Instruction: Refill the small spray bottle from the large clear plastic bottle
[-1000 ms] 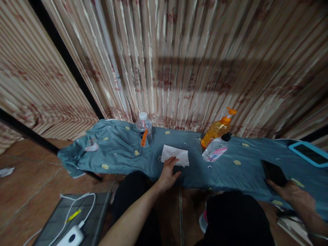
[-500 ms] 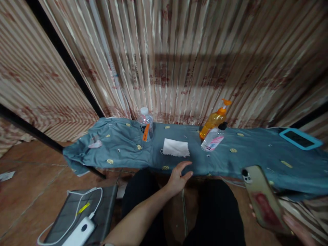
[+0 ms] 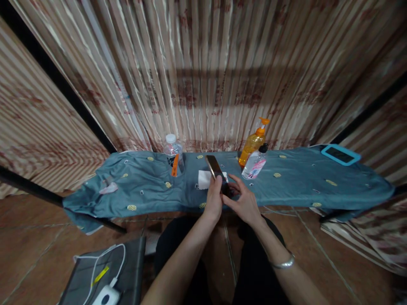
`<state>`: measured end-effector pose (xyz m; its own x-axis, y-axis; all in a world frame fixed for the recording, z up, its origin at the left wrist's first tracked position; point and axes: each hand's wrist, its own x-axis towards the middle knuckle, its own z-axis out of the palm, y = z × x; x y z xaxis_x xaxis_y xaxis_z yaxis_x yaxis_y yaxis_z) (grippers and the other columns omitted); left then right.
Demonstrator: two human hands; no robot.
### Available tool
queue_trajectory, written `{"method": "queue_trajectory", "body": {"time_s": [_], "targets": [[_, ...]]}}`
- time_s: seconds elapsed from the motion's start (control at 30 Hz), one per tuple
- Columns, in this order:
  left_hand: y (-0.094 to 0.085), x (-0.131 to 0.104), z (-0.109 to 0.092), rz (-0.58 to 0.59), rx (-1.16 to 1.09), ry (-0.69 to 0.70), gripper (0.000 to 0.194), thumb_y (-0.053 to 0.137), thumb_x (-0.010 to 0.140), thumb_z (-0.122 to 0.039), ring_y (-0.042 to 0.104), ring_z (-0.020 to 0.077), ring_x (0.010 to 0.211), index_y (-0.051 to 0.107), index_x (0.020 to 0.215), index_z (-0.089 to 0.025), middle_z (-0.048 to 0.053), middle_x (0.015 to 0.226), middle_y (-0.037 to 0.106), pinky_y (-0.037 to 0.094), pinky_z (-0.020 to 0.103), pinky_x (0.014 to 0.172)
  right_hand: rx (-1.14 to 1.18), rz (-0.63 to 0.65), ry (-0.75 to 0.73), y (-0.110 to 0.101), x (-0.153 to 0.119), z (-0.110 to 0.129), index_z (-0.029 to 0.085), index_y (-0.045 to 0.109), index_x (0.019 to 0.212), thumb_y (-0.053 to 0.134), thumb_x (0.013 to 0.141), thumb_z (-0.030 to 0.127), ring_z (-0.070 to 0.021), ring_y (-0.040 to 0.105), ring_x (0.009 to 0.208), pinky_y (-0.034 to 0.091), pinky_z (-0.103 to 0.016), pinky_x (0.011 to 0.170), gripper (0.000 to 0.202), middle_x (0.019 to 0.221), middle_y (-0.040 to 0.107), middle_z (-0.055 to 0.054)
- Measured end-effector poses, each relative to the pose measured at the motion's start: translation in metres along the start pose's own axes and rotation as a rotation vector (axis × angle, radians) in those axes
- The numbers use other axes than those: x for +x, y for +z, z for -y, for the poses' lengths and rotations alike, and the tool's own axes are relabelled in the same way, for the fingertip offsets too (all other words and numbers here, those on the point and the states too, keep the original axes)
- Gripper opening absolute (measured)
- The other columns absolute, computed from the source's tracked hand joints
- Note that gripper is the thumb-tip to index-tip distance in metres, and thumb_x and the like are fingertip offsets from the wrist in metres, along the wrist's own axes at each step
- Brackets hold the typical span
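A smartphone point(image 3: 214, 166) is held tilted between my two hands, its dark face turned partly toward me. My left hand point(image 3: 213, 202) is closed around its left side, with the thumb along the edge. At the lower right edge, my right hand point(image 3: 246, 204) grips the phone with fingers and thumb; some fingertips are hidden behind it. Under and behind the phone, a white cloth point(image 3: 204, 180) lies on the blue-green table cover point(image 3: 152, 192), partly covered from view. Just beyond my right hand stand a clear bottle with a black cap point(image 3: 254, 165) and an orange pump bottle point(image 3: 251, 147).
A clear plastic bottle point(image 3: 174, 159) with an orange label stands left of the cloth. A blue-framed tablet point(image 3: 341, 155) lies at the far right. A pinkish scrap point(image 3: 108, 188) is on the left. A white power bank point(image 3: 107, 295) with a cable rests on a dark stool point(image 3: 132, 262).
My right hand has brought the phone from the lower right to the middle, above the cloth. My left hand, open before, now holds it too. The view has shifted slightly right.
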<state>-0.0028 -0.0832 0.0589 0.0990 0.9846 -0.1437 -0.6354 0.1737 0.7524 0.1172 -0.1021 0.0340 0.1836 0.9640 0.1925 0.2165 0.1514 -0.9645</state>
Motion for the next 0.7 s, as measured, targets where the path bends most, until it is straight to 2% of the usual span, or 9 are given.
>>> {"method": "queue_trajectory", "body": {"time_s": [0.1,0.17,0.23,0.3,0.37,0.47,0.53,0.7], "targets": [[0.009,0.025,-0.024,-0.058,-0.082,-0.069,0.051,0.066,0.095,-0.061,0.078,0.0305,0.112,0.075,0.110,-0.013,0.012,0.101,0.083,0.062,0.040,0.102,-0.051,0.003,-0.061,0.017,0.021,0.011,0.028,0.067,0.139,0.094,0.064,0.052,-0.0325,0.071,0.111,0.052,-0.053,0.107,0.084,0.119,0.077,-0.010],[0.009,0.039,-0.036,-0.068,-0.104,-0.126,0.054,0.054,0.102,-0.062,0.080,0.0299,0.105,0.076,0.109,-0.013,0.012,0.095,0.083,0.064,0.040,0.097,-0.040,0.020,-0.073,0.024,0.034,0.012,0.027,0.066,0.140,0.093,0.068,0.053,-0.0315,0.071,0.112,0.053,-0.052,0.106,0.081,0.119,0.076,-0.009],[0.003,0.049,-0.042,-0.098,-0.108,-0.155,0.060,0.050,0.103,-0.063,0.081,0.0299,0.102,0.076,0.113,-0.010,0.014,0.096,0.083,0.065,0.040,0.095,0.006,0.038,-0.053,0.026,0.045,0.004,0.025,0.064,0.140,0.086,0.080,0.054,-0.0275,0.071,0.108,0.056,-0.051,0.102,0.071,0.121,0.074,-0.009],[-0.006,0.054,-0.041,-0.136,-0.121,-0.175,0.062,0.051,0.103,-0.064,0.082,0.0297,0.101,0.075,0.121,-0.009,0.015,0.101,0.084,0.065,0.039,0.095,0.077,0.052,0.004,0.025,0.052,-0.011,0.021,0.064,0.137,0.074,0.093,0.052,-0.0232,0.071,0.103,0.059,-0.047,0.095,0.055,0.121,0.072,-0.009],[-0.015,0.055,-0.036,-0.169,-0.138,-0.228,0.060,0.052,0.103,-0.061,0.082,0.0289,0.099,0.072,0.128,-0.010,0.015,0.103,0.084,0.066,0.039,0.093,0.164,0.086,0.088,0.022,0.054,-0.028,0.019,0.065,0.131,0.065,0.101,0.052,-0.0204,0.070,0.099,0.060,-0.043,0.088,0.044,0.119,0.071,-0.009],[-0.022,0.053,-0.029,-0.174,-0.119,-0.359,0.063,0.050,0.104,-0.064,0.082,0.0293,0.088,0.072,0.127,-0.010,0.015,0.095,0.083,0.069,0.040,0.081,0.295,0.193,0.215,0.020,0.050,-0.048,0.017,0.066,0.125,0.062,0.102,0.053,-0.0184,0.070,0.093,0.061,-0.038,0.081,0.043,0.115,0.071,-0.008],[-0.022,0.052,-0.026,-0.131,-0.088,-0.415,0.068,0.044,0.104,-0.068,0.082,0.0291,0.079,0.074,0.121,-0.010,0.015,0.088,0.082,0.068,0.038,0.072,0.369,0.272,0.268,0.023,0.044,-0.057,0.017,0.066,0.126,0.062,0.102,0.054,-0.0182,0.070,0.092,0.061,-0.037,0.079,0.044,0.115,0.071,-0.008],[-0.017,0.056,-0.021,-0.038,-0.016,-0.451,0.079,0.036,0.101,-0.078,0.078,0.0259,0.065,0.077,0.116,-0.013,0.013,0.078,0.080,0.058,0.028,0.049,0.483,0.388,0.303,0.029,0.034,-0.066,0.017,0.067,0.122,0.064,0.102,0.052,-0.0159,0.069,0.086,0.060,-0.033,0.072,0.040,0.110,0.071,-0.007]]}}
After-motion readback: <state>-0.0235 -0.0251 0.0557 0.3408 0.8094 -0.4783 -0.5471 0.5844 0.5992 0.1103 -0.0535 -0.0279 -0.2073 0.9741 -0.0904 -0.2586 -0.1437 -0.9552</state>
